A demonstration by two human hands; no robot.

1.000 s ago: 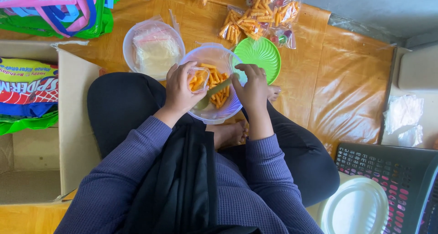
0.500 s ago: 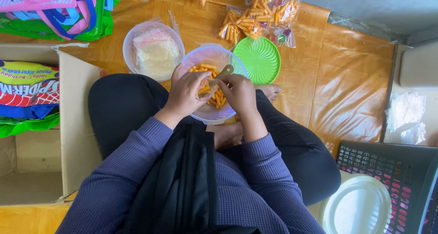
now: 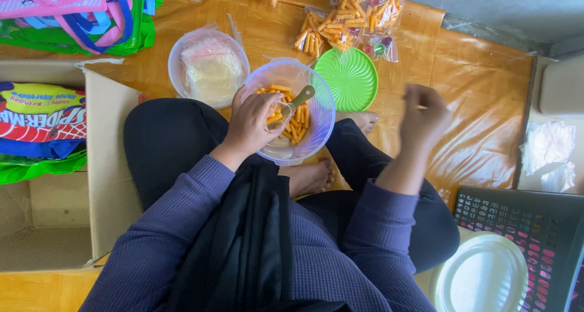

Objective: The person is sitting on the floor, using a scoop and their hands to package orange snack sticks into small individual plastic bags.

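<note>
While the left hand (image 3: 252, 126) pinches a small clear bag over the clear bowl (image 3: 319, 114) of orange snack sticks (image 3: 297, 124) on the lap, right hand (image 3: 424, 118) hovers loosely curled, empty; filled bags (image 3: 347, 17) lie at the mat's far edge, sticks remaining.

A green ridged lid (image 3: 345, 79) is laid just right of centre at the top of the frame. Filled clear snack packets (image 3: 350, 20) are gathered above it at the upper edge. A round clear tub of folded plastic bags (image 3: 208, 67) is set left of centre. Coloured cloth bags (image 3: 79, 14) are heaped in the upper left corner. A cardboard box (image 3: 100, 166) with printed bags is seen at the left edge. A dark perforated basket (image 3: 523, 227) and a white round lid (image 3: 480, 275) are found at the lower right.
</note>
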